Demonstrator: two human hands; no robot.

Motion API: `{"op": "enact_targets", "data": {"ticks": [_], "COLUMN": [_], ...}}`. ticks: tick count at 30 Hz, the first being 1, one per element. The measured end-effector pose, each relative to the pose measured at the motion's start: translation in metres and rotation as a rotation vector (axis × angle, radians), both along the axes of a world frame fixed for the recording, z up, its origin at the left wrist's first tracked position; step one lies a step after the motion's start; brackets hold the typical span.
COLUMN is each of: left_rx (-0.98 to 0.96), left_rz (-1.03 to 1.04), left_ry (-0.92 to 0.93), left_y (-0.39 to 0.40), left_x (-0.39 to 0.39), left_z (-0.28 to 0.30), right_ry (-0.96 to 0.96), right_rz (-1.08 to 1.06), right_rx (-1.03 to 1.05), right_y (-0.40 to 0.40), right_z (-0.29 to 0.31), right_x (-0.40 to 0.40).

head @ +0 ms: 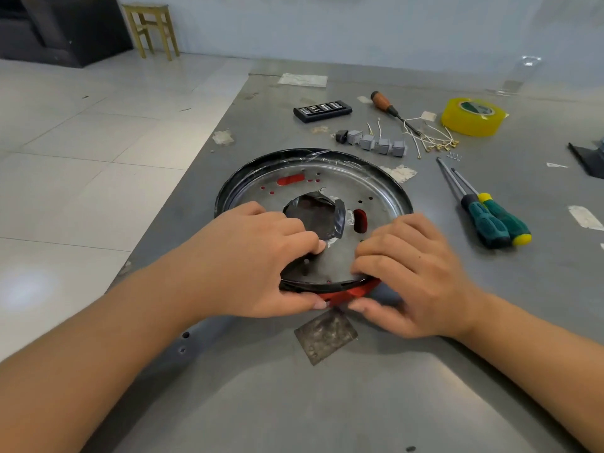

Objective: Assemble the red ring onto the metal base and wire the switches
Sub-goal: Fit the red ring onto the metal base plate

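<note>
The metal base [376,188], a round dish with a dark rim and a large hole in the middle, lies on the grey tabletop [359,403]. The red ring [351,291] sits under the base; it shows as a red strip at the near edge, at about 6 o'clock of the dish, and also through two slots in the dish.

The left hand [261,263] rests on the base at about 7 o'clock. Its fingers [310,245] are curled and pressed together on the inner surface near the middle hole, and its thumb lies along the outer edge and touches the red strip. The right hand [411,273] holds the edge at about 5 o'clock. Its fingers are bent and close together on top of the rim, with the thumb below, so the rim and the red ring are pinched between them.

A small square metal plate [327,335] lies flat on the tabletop just in front of the two thumbs.

At about 1 o'clock from the base, a row of grey switches [376,143] lies on the tabletop, and beside it a bundle of thin wires [431,138]. Further away are a wooden-handled screwdriver [385,106], a yellow tape roll [472,116] and a black bit case [322,110]. Two green-handled screwdrivers [493,220] lie at 3 o'clock, well apart from the right hand.
</note>
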State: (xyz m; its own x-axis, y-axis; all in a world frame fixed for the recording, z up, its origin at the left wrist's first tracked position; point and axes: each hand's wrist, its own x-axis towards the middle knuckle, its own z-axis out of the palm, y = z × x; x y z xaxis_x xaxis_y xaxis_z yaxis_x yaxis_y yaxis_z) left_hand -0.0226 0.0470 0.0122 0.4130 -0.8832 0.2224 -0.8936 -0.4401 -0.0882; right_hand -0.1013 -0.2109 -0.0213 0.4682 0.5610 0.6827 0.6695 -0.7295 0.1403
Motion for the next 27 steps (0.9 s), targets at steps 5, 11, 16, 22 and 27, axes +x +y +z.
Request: {"op": "enact_targets", "data": {"ticks": [5,11,16,22,27], "left_rx": [-0.041,-0.091,-0.113,-0.116,-0.115], "left_rz": [-0.010,-0.024,-0.013,-0.004,0.000], "left_ry": [-0.004,0.006,-0.012,-0.028,-0.033], "left_y": [0.0023,0.0046,0.0036,0.0036,0.0044], "left_x": [-0.0018,-0.0034,-0.0046,-0.0080,-0.0091], "left_z": [-0.0031,-0.0041,-0.0040,-0.0045,-0.0048], "right_ry": [0.014,0.047,0.045,0.044,0.042], "right_rz": [0.022,0.041,0.050,0.053,0.051], "right_rx": [0.007,0.020,0.025,0.026,0.028], "right_y": [0.0036,0.0020,0.0018,0.0015,0.0028], "right_z": [-0.0034,-0.0037,-0.0028,-0.0021,-0.0004], "right_x": [0.0071,0.0064,0.0060,0.0032,0.0032]}}
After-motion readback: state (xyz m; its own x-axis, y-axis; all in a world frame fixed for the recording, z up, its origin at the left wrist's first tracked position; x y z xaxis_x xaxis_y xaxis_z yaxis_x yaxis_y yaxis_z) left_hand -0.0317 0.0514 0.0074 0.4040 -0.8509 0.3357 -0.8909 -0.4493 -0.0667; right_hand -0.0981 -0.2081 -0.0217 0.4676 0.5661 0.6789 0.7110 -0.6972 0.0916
